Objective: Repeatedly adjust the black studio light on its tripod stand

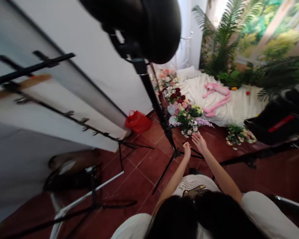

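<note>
Both of my arms reach forward over the red tiled floor [149,164]. My left hand [186,150] is closed with its fingers curled in; whether anything small is inside cannot be seen. Just to its right, my right hand [199,142] is open, fingers stretched toward the flowers. Beyond the fingertips lies a heap of artificial flowers [185,114] in white, pink, purple and dark red. A black light stand [153,89] rises to the left of my hands, its tripod legs spread beside and below them. I cannot tell whether the right fingertips touch any bloom.
A pink plush toy [218,94] lies on a cream cloth [194,86]. A smaller flower bunch [240,134] sits farther right, near black studio equipment [276,116]. On the left are a red plastic bag [138,121], a backdrop roll with clips [72,109] and a white-legged stand [87,197].
</note>
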`<state>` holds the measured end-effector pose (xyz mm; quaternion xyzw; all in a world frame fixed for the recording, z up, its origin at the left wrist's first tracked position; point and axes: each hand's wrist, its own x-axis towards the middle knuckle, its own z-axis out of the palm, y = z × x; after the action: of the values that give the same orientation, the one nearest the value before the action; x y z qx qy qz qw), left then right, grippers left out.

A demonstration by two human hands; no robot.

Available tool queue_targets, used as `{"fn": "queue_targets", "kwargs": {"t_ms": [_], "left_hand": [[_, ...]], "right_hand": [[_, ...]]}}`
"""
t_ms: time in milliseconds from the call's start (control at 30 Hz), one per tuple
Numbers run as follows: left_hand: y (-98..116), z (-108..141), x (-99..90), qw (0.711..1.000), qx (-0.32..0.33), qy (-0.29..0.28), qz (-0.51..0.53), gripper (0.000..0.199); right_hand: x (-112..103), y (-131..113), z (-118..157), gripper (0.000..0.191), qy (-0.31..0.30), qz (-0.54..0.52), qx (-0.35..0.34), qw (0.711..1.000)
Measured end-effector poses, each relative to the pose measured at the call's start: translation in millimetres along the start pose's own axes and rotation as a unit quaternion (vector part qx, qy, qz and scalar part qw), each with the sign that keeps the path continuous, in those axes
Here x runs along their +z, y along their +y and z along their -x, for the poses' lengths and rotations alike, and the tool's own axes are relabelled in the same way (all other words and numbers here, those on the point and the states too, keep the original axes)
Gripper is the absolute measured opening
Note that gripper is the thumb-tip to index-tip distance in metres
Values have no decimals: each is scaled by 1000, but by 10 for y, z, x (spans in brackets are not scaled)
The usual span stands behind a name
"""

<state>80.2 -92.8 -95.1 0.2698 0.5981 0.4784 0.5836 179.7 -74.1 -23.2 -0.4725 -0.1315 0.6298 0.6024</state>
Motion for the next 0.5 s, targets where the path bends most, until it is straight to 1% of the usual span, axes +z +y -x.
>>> {"fn": "queue_targets", "kwargs": {"t_ms": [33, 67, 133, 200, 267, 367, 433, 500], "left_hand": [[-23, 34, 130, 999, -15, -27, -12, 41], [-25, 67, 271, 998, -14, -61, -25, 39], [15, 144, 580, 990, 9, -133, -51, 38], [83, 262, 911, 972, 43, -218, -71, 39], [152, 442, 1237, 947, 76, -301, -76, 39], [240, 816, 1658, 901, 108, -416, -60, 41], [283, 1086, 1876, 869, 109, -479, -58, 42], [304, 1330, 2048, 842, 99, -526, -64, 43]], "right_hand": [[-156, -40, 60, 15, 24, -23, -11, 999], [-312, -84, 127, 14, 49, -48, -22, 997], [-622, -175, 284, 12, 105, -103, -39, 988], [-920, -258, 472, 11, 158, -157, -52, 974], [-1188, -317, 687, 9, 197, -200, -69, 957], [-1489, -358, 1041, 6, 221, -253, -91, 937], [-1610, -374, 1281, 7, 215, -298, -103, 924], [-1673, -405, 1509, 11, 202, -346, -112, 910]]}}
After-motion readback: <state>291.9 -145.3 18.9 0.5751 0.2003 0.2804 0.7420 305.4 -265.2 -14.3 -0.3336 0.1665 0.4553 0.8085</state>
